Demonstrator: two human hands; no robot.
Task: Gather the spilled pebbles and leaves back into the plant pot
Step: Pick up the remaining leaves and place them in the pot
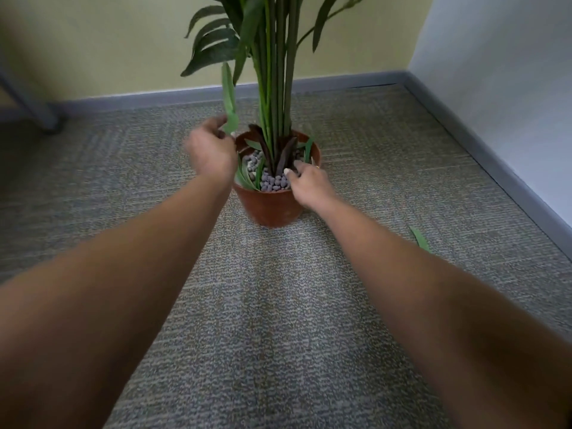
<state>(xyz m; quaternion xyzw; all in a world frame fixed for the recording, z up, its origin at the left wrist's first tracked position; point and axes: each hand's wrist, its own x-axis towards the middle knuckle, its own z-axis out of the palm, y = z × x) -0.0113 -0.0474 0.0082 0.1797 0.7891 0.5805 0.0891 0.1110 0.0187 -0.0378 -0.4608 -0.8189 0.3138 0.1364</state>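
Note:
A terracotta plant pot (272, 209) stands on the carpet, holding tall green stems, grey pebbles (274, 182) and several loose green leaves. My left hand (212, 150) is at the pot's left rim, pinching a long green leaf (229, 100) that sticks upward. My right hand (309, 182) rests on the pot's right rim, its fingertips touching the pebbles; whether it holds any is hidden. One more green leaf (420, 238) lies on the carpet to the right of my right forearm.
Grey carpet (278, 320) covers the floor. A yellow wall with a grey skirting board (340, 80) runs behind the pot, and a white wall (510, 88) closes the right side. A grey furniture leg (37, 109) stands at the far left.

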